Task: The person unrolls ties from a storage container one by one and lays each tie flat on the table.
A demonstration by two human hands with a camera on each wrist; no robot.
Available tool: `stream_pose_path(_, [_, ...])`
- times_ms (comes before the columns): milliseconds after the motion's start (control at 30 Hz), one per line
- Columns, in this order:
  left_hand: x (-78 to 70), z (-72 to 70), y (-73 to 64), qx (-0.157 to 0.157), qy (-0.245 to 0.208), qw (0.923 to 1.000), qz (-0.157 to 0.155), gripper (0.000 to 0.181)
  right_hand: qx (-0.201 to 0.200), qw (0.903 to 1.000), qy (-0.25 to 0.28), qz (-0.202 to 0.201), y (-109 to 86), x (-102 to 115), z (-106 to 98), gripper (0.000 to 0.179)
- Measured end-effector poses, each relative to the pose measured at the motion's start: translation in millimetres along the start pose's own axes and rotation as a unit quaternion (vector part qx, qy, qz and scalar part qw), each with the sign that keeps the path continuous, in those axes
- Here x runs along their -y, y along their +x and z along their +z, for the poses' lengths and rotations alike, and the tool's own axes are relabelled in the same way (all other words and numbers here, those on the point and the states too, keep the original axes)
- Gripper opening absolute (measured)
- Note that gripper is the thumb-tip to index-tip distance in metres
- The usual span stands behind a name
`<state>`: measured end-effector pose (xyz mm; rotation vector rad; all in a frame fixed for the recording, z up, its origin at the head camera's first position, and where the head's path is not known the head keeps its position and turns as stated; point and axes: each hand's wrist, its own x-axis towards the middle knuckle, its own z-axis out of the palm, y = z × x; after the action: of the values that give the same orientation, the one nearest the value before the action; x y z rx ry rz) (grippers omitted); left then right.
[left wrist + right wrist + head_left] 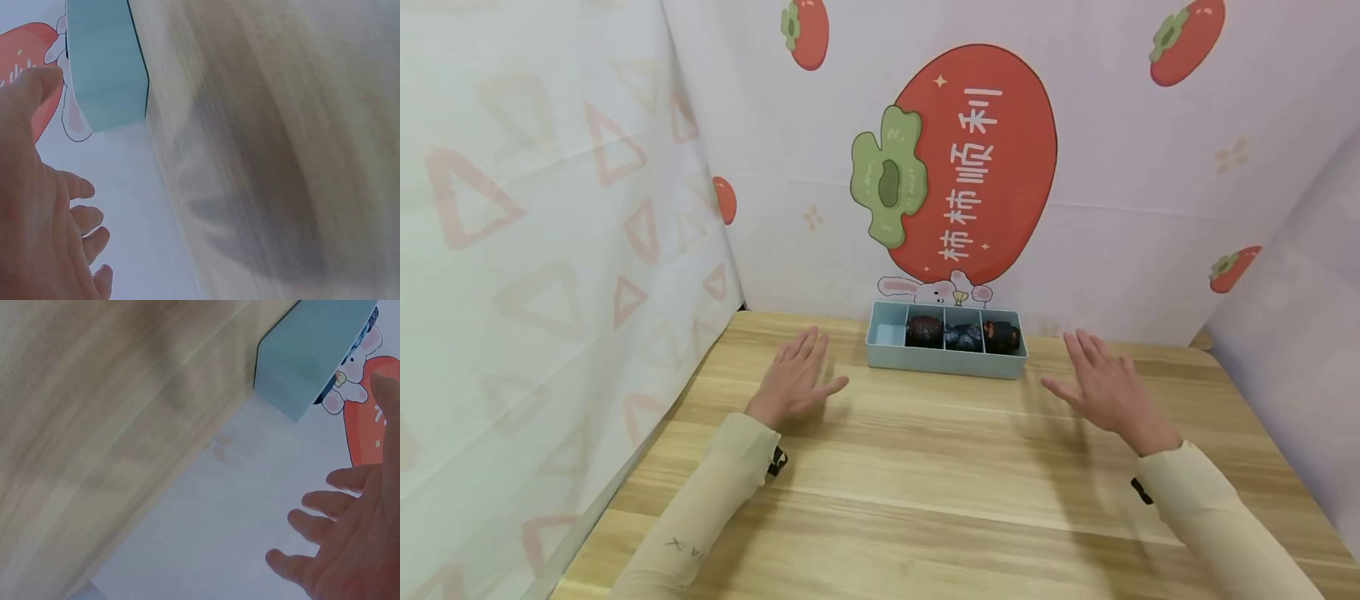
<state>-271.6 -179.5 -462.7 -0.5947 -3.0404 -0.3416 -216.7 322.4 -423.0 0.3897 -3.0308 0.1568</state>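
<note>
Two pale sleeves [718, 487], cut off by the head view's lower edge, lead to the left hand [793, 379] and right hand [1108, 385], raised over the table [940, 475] with fingers extended and released. Beyond, between both hands and touching neither, a light-blue tray [943, 360] stands at the table's far side; each wrist view crops it. Three of its four compartments hold dark patterned bundles [924, 332]: brownish, blue-black, and black with orange, too small to identify. Behind, the tray partly hides a rabbit [934, 292] printed on the backdrop [1120, 167].
</note>
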Motion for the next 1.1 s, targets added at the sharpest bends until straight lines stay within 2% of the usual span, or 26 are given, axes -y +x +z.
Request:
stream_pose_path(133, [-3.4, -4.0, 9.2, 0.006, 0.002, 0.9999, 0.01, 0.099, -0.016, 0.9994, 0.0, -0.032, 10.9, -2, -9, 0.089])
stream_pose_path(233, [-8.4, -8.5, 18.8, 0.01, 0.001, 0.9998, 0.018, 0.1, -0.022, 0.9981, 0.021, -0.054, 20.3, -1, -17, 0.086])
stream_pose_path(400, [-16.3, -14.3, 34.6, 0.012, -0.007, 0.9994, 0.032, 0.099, 0.022, 0.9965, 0.056, -0.058, 41.0, 4, -27, 0.084])
stream_pose_path(500, [-20.9, -17.5, 43.7, 0.015, -0.004, 0.9992, 0.038, 0.098, 0.041, 0.9959, 0.052, -0.062, 55.9, 8, -33, 0.081])
stream_pose_path(700, [-32.5, -24.4, 60.7, 0.043, 0.016, 0.9977, 0.049, 0.098, 0.054, 0.9935, 0.029, -0.096, 85.8, 15, -39, 0.072])
stream_pose_path(867, [-41.8, -22.3, 76.8, 0.051, 0.027, 0.9969, 0.053, 0.097, 0.081, 0.9908, 0.023, -0.106, 108.2, 19, -36, 0.07])
stream_pose_path(1100, [-54.8, -13.7, 91.4, 0.055, 0.001, 0.9977, 0.04, 0.097, 0.1, 0.9891, 0.004, -0.108, 130.5, 20, -29, 0.065])
